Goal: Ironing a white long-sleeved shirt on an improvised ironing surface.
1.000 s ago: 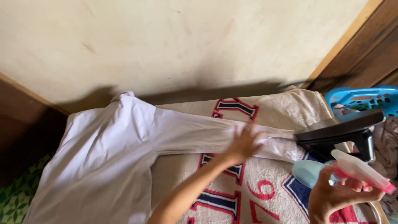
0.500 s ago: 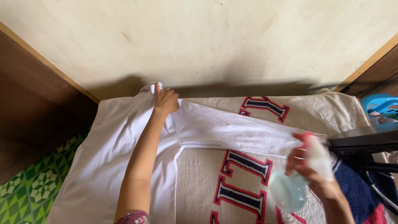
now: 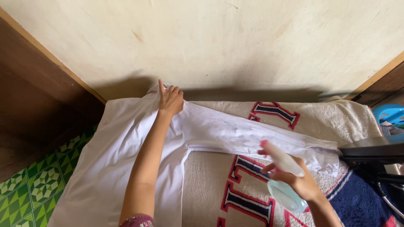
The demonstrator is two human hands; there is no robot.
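Cream plaster wall (image 3: pixel 235 38) filled the far half of the head view, its paint scuffed, with dark wood panelling (image 3: pixel 38 101) running down the left side and a strip of green patterned floor (image 3: pixel 29 189) showing at the near left. Against the wall lay a beige towel (image 3: pixel 336 117) with red and navy lettering, spread flat as a padded surface.

On it rested a white shirt (image 3: pixel 105 159), its body hanging toward the near left and one long sleeve (image 3: pixel 252 136) stretched out to the right across the towel, ending just short of a dark iron (image 3: pixel 372 153) at the right edge. A faint damp patch showed on the middle of the sleeve. Behind the iron, part of a blue basket (image 3: pixel 391 115) was visible at the far right.

The left hand (image 3: pixel 170 101) reached far across the shirt to the collar by the wall, fingers curled and pinching the cloth there, the forefinger sticking up.

The right hand (image 3: pixel 294 180) hovered above the near edge of the sleeve, fingers wrapped around a spray bottle (image 3: pixel 284 176) with a pale blue body, white head and pink nozzle tip. The nozzle was directed at the sleeve's middle, close above it but not touching.
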